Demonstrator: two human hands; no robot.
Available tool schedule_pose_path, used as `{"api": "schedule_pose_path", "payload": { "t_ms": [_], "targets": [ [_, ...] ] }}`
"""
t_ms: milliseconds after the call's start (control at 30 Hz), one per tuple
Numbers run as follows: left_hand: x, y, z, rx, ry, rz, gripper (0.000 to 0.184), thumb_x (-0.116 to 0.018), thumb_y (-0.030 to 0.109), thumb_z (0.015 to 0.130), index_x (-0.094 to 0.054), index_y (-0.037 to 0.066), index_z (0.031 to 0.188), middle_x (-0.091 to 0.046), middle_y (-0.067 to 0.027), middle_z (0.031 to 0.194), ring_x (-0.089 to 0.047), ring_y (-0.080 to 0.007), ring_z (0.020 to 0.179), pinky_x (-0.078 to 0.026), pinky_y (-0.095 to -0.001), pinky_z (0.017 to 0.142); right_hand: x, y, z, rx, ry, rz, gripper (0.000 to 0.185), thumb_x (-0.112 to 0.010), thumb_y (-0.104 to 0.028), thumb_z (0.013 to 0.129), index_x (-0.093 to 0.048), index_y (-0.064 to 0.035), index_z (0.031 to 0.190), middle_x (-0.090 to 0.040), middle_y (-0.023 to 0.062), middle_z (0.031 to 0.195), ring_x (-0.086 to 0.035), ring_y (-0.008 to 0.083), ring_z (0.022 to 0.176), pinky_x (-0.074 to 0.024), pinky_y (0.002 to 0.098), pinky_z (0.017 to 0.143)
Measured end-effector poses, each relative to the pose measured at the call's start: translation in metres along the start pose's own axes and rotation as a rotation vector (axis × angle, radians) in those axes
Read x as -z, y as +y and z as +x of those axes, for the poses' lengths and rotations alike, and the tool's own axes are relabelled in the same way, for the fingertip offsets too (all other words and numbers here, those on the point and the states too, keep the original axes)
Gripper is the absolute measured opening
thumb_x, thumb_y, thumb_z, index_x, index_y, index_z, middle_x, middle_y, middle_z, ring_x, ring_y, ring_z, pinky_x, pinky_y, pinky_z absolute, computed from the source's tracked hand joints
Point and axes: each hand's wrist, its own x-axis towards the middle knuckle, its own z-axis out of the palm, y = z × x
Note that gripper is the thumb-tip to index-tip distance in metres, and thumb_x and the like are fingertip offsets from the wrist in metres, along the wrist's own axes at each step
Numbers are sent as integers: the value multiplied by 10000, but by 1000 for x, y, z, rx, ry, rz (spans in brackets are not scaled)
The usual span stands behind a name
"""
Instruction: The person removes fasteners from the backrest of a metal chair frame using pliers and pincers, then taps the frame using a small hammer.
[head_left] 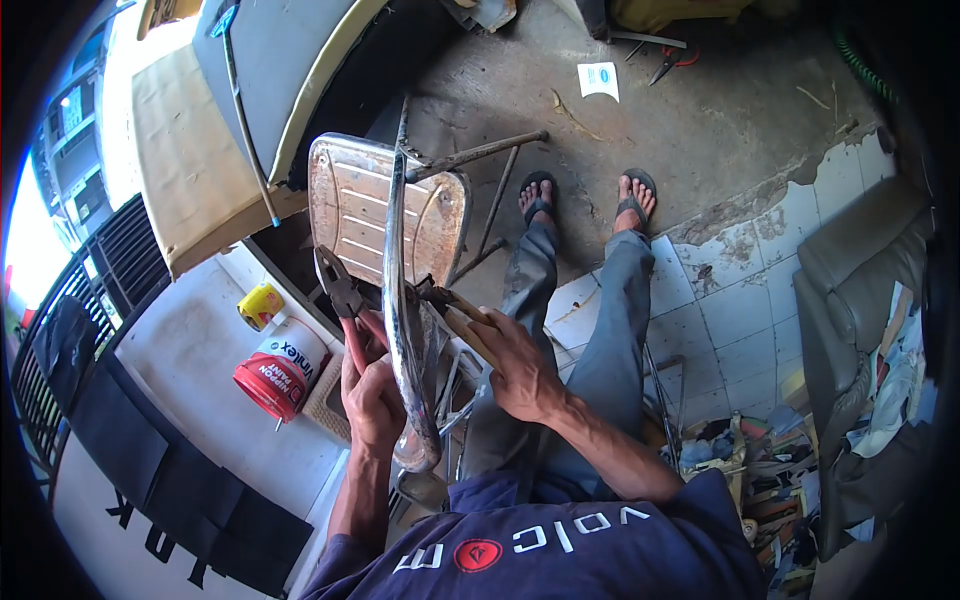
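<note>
In the head view, the left hand [372, 400] is curled closed around the red handles of the pliers [345, 297], whose dark head points up beside the chair's curved metal tube [398, 330], while the right hand [522, 370] grips a wooden-handled tool [468, 328], its dark end at the tube's other side. The rusty metal chair [385, 205] is tilted in front of the person, left of the sandaled feet [537, 195], with a paint bucket [283, 368] and a yellow can [260, 305] farther left.
</note>
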Motion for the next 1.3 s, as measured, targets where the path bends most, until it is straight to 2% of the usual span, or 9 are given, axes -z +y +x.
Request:
{"api": "schedule_pose_path", "payload": {
  "t_ms": [167, 267, 400, 533, 667, 900, 1000, 1167, 1300],
  "targets": [
    [1, 1, -28, -124, 117, -64, 545, -546, 51, 895, -411, -43, 1415, -608, -201, 1308, -643, -229, 1064, -514, -351, 968, 53, 6, -22, -88, 21, -109, 643, -597, 57, 789, -491, -33, 1418, -536, 231, 1358, -559, 417, 1238, -477, 474, 1052],
    [-2, -1, -76, -263, 223, 94, 521, -554, 70, 940, -387, -40, 1420, -604, -168, 1172, -640, -215, 921, -535, -340, 841, 101, -48, -18, -553, -73, 185, 315, -680, -149, 946, -577, -42, 1223, -634, 118, 1088, -651, 228, 919, -522, 361, 856],
    [-48, 15, -132, -237, 127, 69, 511, -501, 62, 974, -323, -21, 1446, -564, -118, 1090, -600, -182, 851, -528, -315, 699, 121, -136, -16, -493, -247, 502, 479, -762, -405, 958, -586, -47, 1224, -623, 75, 1158, -620, 132, 926, -522, 311, 875],
    [-73, 27, -133, -533, -118, 426, 632, -709, 184, 896, -440, -55, 1415, -554, -237, 1150, -570, -369, 1066, -494, -469, 953, 105, -183, -9, -145, -197, 323, 578, -788, -377, 941, -510, -22, 1302, -608, 104, 1256, -586, 144, 1124, -499, 331, 986],
    [-47, 24, -130, -721, -201, 504, 517, -741, 184, 868, -627, -44, 1318, -609, -205, 1257, -562, -385, 1164, -475, -465, 1014, 127, -189, 20, -485, -83, 276, 235, -678, -81, 977, -468, -66, 1082, -674, 77, 934, -684, 144, 850, -579, 290, 745],
    [-8, -47, -108, -54, 1168, 841, 526, -681, 130, 856, -593, -1, 1358, -492, -249, 1419, -384, -426, 1388, -306, -527, 1169, 198, -178, 73, -459, -292, -147, 275, -620, 12, 896, -432, -68, 1081, -629, 144, 1008, -701, 200, 752, -622, 343, 615],
    [-22, -128, -89, 273, 1325, 675, 688, -695, 113, 840, -467, 11, 1480, -369, -281, 1526, -277, -454, 1465, -246, -532, 1213, 213, -177, 103, -548, -420, -37, 316, -650, -3, 875, -432, -75, 1093, -608, 109, 970, -657, 167, 713, -568, 306, 602],
    [-92, -188, -120, 150, 1610, 66, 948, -667, 21, 819, -149, 39, 1614, -224, -340, 1585, -243, -470, 1497, -222, -536, 1238, 213, -157, 133, -528, -635, -75, 390, -700, -23, 886, -414, -87, 1144, -570, 66, 916, -600, 139, 678, -552, 302, 582],
    [-187, -251, -158, -47, 1411, -1191, 690, -545, 24, 945, -271, 47, 1578, -404, -195, 1531, -465, -324, 1385, -389, -469, 1164, 214, -80, 121, -697, -565, -76, 555, -776, -158, 923, -367, -108, 1294, -525, 47, 928, -597, 143, 710, -562, 303, 577]
  ]
}}
